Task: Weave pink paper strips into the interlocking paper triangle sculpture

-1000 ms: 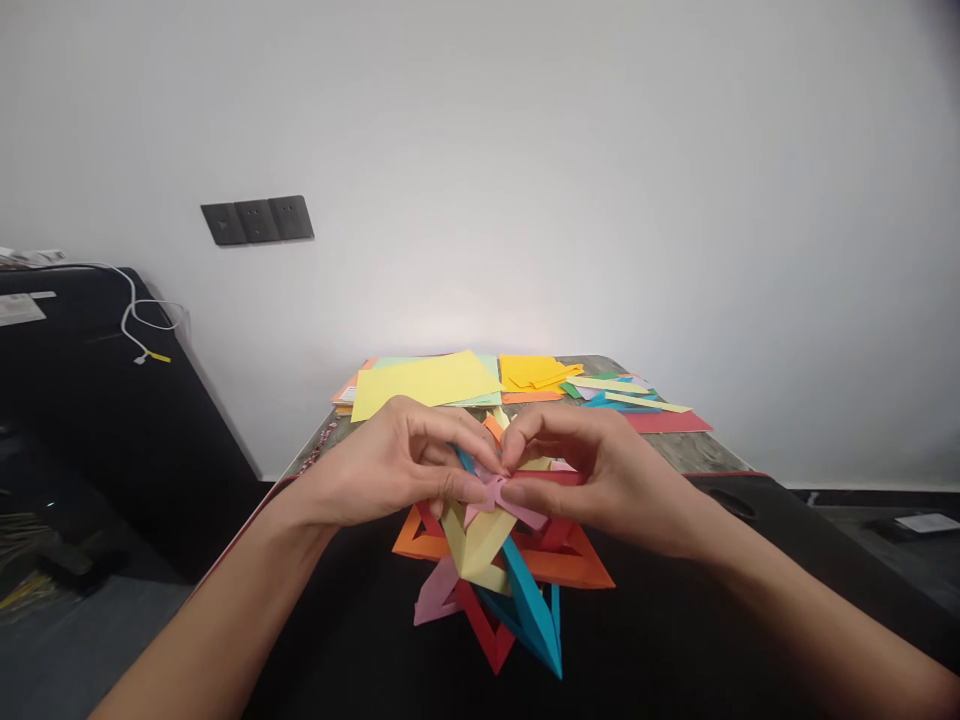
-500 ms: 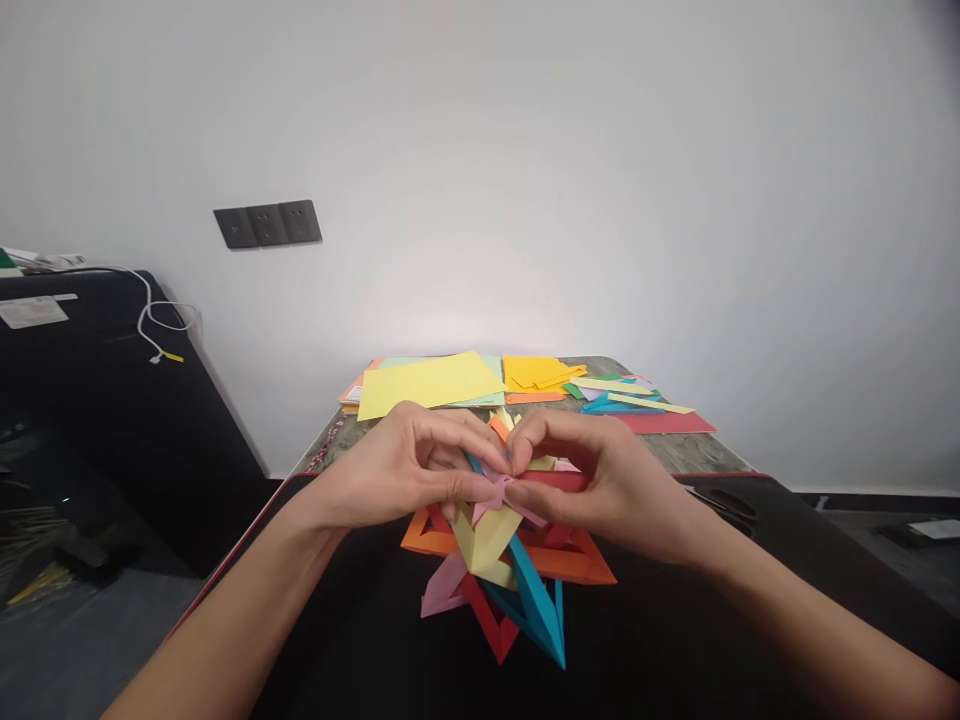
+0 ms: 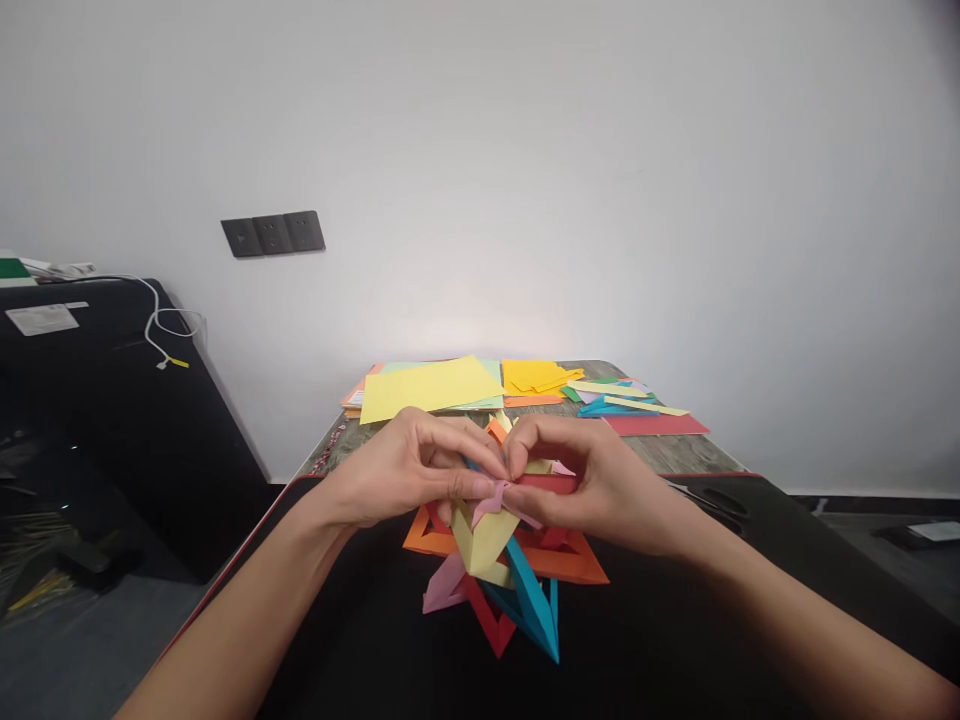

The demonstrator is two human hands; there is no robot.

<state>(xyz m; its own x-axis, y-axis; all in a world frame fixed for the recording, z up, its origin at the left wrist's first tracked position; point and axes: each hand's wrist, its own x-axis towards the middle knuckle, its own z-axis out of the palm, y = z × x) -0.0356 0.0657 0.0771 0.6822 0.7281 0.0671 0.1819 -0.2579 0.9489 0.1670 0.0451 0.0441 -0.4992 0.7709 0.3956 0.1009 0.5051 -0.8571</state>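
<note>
A folded-paper star (image 3: 536, 600) of interlocked pink, red, orange, blue and pale yellow strips sits over the black mat. My left hand (image 3: 412, 465) is closed, its thumb and fingers pinching a pink paper strip (image 3: 491, 500) at the star's top. From the other side my right hand (image 3: 592, 480) pinches at the same spot, thumb and forefinger nearly meeting the left fingertips. A red strip (image 3: 551, 482) runs between the right thumb and forefinger. The fingers hide part of the star's upper centre.
Yellow paper sheets (image 3: 431, 388) lie on the table's far left, beside orange-yellow folded paper (image 3: 536, 377). Blue folded pieces (image 3: 604, 405) and a red sheet (image 3: 660, 425) are at the far right. Dark-handled scissors (image 3: 716, 505) rest on the black mat (image 3: 637, 630) beyond my right forearm.
Both hands keep their pinch at the star's top, with only tiny finger shifts. The whole view has moved slightly; the star looks almost unchanged.
</note>
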